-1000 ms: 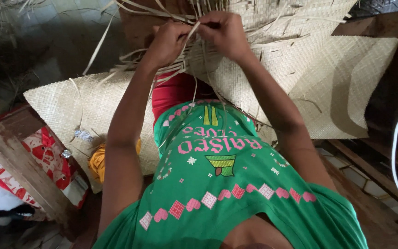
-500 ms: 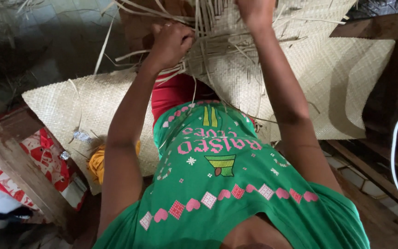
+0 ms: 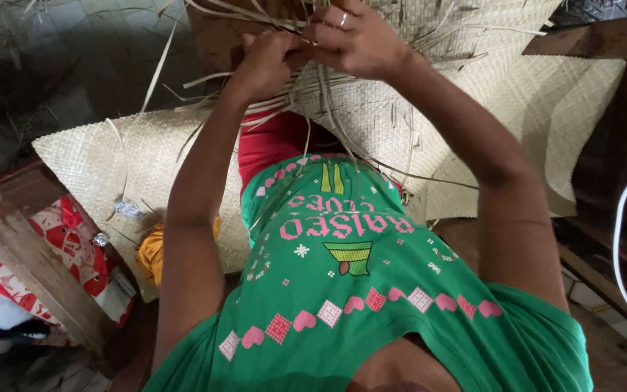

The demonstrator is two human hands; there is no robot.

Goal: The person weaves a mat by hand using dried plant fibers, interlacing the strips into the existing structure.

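1. Far left I see a wood plank (image 3: 30,254) lying over a red patterned cloth (image 3: 74,239), with a bit of yellow cloth (image 3: 152,250) just beside the left arm. None of it is touched.
2. The mat (image 3: 96,160) spreads under everything, pale and woven, running from the left corner out to the right past both arms.
3. Left hand (image 3: 266,62) is up at the top, fingers curled shut around a bunch of loose strips (image 3: 313,94). It's pinching them, not flat on the mat.
4. The strips hang down from the grip toward the person's chest, long axis roughly top to bottom in my view, with more loose ends fanning left and up (image 3: 157,69).
5. Right hand (image 3: 353,43) sits touching the left, ring on one finger, also closed on the same bunch, slightly higher. I can't tell exactly how many strips each hand has.
6. Key bit: both hands meet at one spot on the mat's unfinished edge, strips lying below the grip, left hand a touch nearer to them.
7. Far right is dark wood (image 3: 589,40) and a white cable (image 3: 622,239), well apart from the hands.
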